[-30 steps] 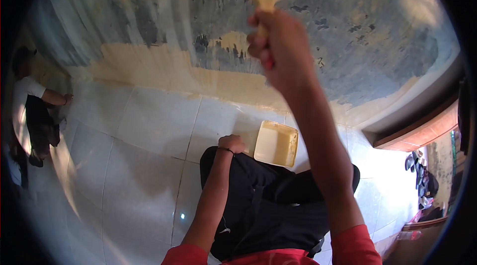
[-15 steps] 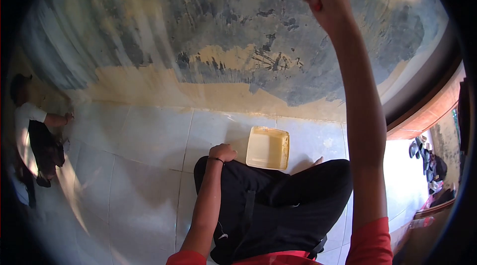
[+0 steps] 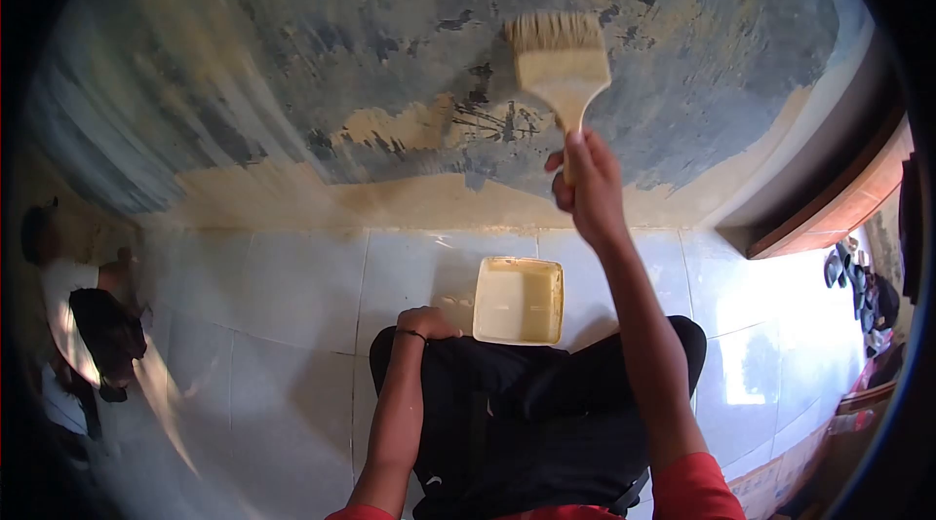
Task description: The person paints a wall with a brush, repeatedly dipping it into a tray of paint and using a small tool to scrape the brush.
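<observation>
A wide paintbrush point(image 3: 564, 67) is gripped by its handle in my right hand point(image 3: 587, 174), bristles up, in front of the patchy grey wall point(image 3: 409, 52). Whether the bristles touch the wall I cannot tell. My left hand point(image 3: 429, 323) rests on my left knee, its fingers together, and what they may hold is hidden. Just right of that hand, a square cream container point(image 3: 519, 302) with pale liquid in it stands on the tiled floor, in front of my crossed legs.
At the far left another person point(image 3: 73, 296) crouches near the wall. A brown wooden edge point(image 3: 829, 203) curves along the right, with a pile of footwear point(image 3: 858, 286) beyond it. Light tiles point(image 3: 283, 286) meet the wall's beige lower strip.
My right hand has come down and to the left, bringing the whole brush into view. The view has shifted slightly. My left hand stays on the knee.
</observation>
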The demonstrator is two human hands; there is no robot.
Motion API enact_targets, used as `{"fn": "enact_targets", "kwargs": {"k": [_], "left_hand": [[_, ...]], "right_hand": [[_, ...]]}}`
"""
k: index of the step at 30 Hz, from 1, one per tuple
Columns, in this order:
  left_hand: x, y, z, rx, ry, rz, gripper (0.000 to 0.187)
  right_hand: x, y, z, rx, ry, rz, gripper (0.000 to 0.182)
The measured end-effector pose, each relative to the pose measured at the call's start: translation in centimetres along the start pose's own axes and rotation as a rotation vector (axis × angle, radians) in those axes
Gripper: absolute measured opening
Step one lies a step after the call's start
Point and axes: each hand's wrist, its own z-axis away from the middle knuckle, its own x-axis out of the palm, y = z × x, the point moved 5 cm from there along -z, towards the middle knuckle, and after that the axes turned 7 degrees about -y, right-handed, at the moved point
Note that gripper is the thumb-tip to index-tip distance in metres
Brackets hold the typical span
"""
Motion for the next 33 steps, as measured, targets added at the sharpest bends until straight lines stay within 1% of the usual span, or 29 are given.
{"fn": "enact_targets", "kwargs": {"k": [2, 4, 5, 7, 8, 9, 11, 13, 14, 16, 17, 19, 21, 22, 23, 24, 25, 26, 27, 28, 30, 31, 33], "left_hand": [[0.0, 0.2, -0.4, 0.005, -0.037, -0.002, 0.058], [0.6, -0.1, -1.2, -0.042, -0.105, 0.011, 0.065], [0.7, -0.2, -1.4, -0.043, -0.109, 0.003, 0.065], [0.7, 0.0, -1.3, -0.006, -0.094, 0.006, 0.059], [0.8, 0.0, -1.4, -0.008, -0.098, -0.005, 0.059], [0.9, 0.0, -1.4, -0.004, -0.099, 0.003, 0.056], [0.8, -0.1, -1.5, 0.002, -0.098, 0.003, 0.054], [0.8, 0.3, -1.6, 0.049, -0.131, -0.029, 0.043], [0.7, 0.4, -1.6, 0.054, -0.122, -0.034, 0.043], [0.7, 0.4, -1.6, 0.078, -0.087, -0.016, 0.033], [1.1, 0.0, -2.1, 0.083, -0.068, -0.012, 0.033], [1.3, -0.4, -2.9, 0.116, -0.02, 0.022, 0.035], [1.0, -0.1, -2.7, 0.145, 0.011, 0.026, 0.032], [1.0, 0.1, -3.0, 0.192, 0.027, -0.046, 0.028], [1.3, 0.1, -3.3, 0.238, 0.04, -0.118, 0.024], [1.6, -0.7, -4.0, 0.253, 0.11, -0.014, 0.025], [1.6, -0.7, -3.6, 0.254, 0.116, 0.0, 0.025], [1.2, -0.4, -3.0, 0.253, 0.154, 0.024, 0.026], [0.8, -0.1, -2.5, 0.252, 0.191, 0.047, 0.026], [0.8, -0.2, -2.6, 0.253, 0.2, 0.057, 0.026], [1.1, -0.3, -3.0, 0.266, 0.175, 0.083, 0.027], [0.8, -0.2, -2.7, 0.265, 0.185, 0.091, 0.027], [0.5, 0.1, -1.9, 0.227, 0.077, 0.089, 0.035]], "right_hand": [[-1.3, 3.2, 1.4, 0.085, 0.032, -0.012, 0.032], [-2.4, 6.4, 3.0, 0.176, 0.05, -0.041, 0.033], [-2.7, 7.8, 3.8, 0.22, 0.076, -0.043, 0.034], [-3.8, 11.1, 5.2, 0.311, 0.069, -0.099, 0.04], [-4.4, 12.5, 5.9, 0.359, 0.111, -0.101, 0.04], [-4.9, 13.6, 6.5, 0.358, 0.119, -0.108, 0.04], [-5.9, 16.3, 7.9, 0.502, 0.178, -0.152, 0.038], [-6.4, 17.9, 9.2, 0.54, 0.234, -0.169, 0.034], [-6.3, 18.6, 9.8, 0.562, 0.26, -0.152, 0.033], [-5.4, 19.0, 10.7, 0.606, 0.288, -0.14, 0.032], [-4.8, 18.8, 11.0, 0.629, 0.291, -0.146, 0.032], [-3.3, 17.0, 10.7, 0.613, 0.179, -0.089, 0.028], [-1.1, 14.0, 9.6, 0.56, 0.09, -0.038, 0.031], [0.1, 12.4, 8.9, 0.557, 0.076, -0.025, 0.031], [1.5, 10.1, 7.5, 0.433, 0.036, 0.04, 0.031], [3.1, 7.7, 6.3, 0.312, -0.004, 0.1, 0.03], [4.7, 5.3, 4.9, 0.183, -0.064, 0.127, 0.03], [6.4, 3.0, 3.6, 0.122, -0.118, 0.065, 0.03], [8.1, 0.5, 2.2, 0.033, -0.167, 0.106, 0.031], [9.8, -1.6, 1.0, 0.01, -0.176, 0.06, 0.032], [12.9, -5.3, -1.4, -0.114, -0.193, 0.075, 0.033], [14.4, -7.0, -2.4, -0.151, -0.201, 0.054, 0.031], [17.0, -9.4, -4.3, -0.191, -0.217, 0.034, 0.03]]}}
